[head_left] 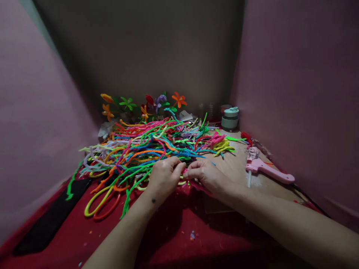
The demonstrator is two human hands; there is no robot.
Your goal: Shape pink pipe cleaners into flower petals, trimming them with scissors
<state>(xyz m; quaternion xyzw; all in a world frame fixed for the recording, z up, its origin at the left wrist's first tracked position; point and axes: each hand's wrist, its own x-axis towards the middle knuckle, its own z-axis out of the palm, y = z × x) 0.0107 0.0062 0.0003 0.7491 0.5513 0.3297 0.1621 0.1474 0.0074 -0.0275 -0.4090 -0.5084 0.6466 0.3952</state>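
Note:
My left hand [165, 173] and my right hand [206, 173] meet at the front edge of a big pile of colourful pipe cleaners [140, 144]. Between their fingertips shows a small bit of pink pipe cleaner [184, 171], pinched from both sides. More pink [200, 186] hangs below the right palm. The fingers cover most of this piece, so its full shape is hidden. Green, orange and blue stems lie just behind the knuckles.
A pink glue gun [269, 172] rests on a tan board [234, 164] at right. Pipe-cleaner flowers [161, 100] and a pale green lidded cup [230, 119] stand behind. Scissors with yellow and red handles [98, 203] and a black strip [53, 216] lie left on the red cloth [112, 239].

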